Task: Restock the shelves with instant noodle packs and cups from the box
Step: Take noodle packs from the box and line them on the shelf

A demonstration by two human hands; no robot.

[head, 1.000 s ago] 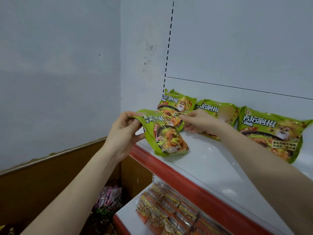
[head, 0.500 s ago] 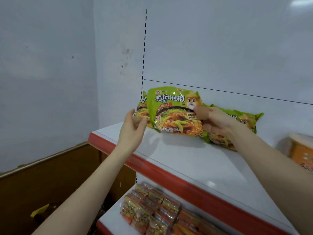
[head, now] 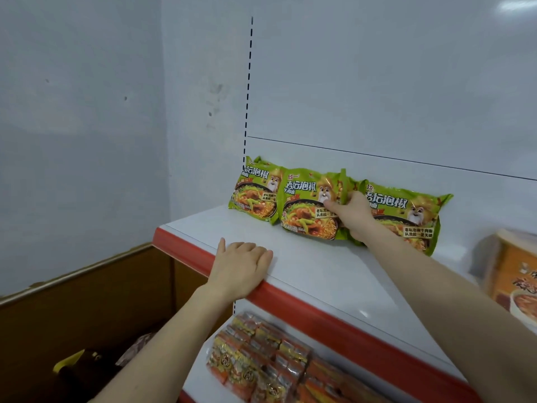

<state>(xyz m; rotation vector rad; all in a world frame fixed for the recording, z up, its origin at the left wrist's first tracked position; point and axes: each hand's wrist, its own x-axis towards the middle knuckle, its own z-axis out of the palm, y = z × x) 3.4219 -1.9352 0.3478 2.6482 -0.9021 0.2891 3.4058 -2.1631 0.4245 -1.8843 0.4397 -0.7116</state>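
SHELF RESTOCK: A white shelf (head: 308, 271) with a red front edge runs along a pale wall, its back panel marked by a column of dark slots (head: 249, 82). At far right a blurred orange noodle cup (head: 511, 274) stands on it. On the lower shelf (head: 198, 379) lie orange-wrapped packs (head: 261, 359). The right forearm crosses the right pack (head: 406, 210), hiding its lower left corner. The left hand (head: 241, 269) rests palm down on the red edge, fingers loose, holding nothing. The right hand (head: 351, 216) pinches the middle pack (head: 305, 210) at its right edge, thumb on the front, fingers clamped round it. Green, printed with a noodle bowl and a cartoon animal, the pack leans on the back panel, overlapping the left pack (head: 255, 193).
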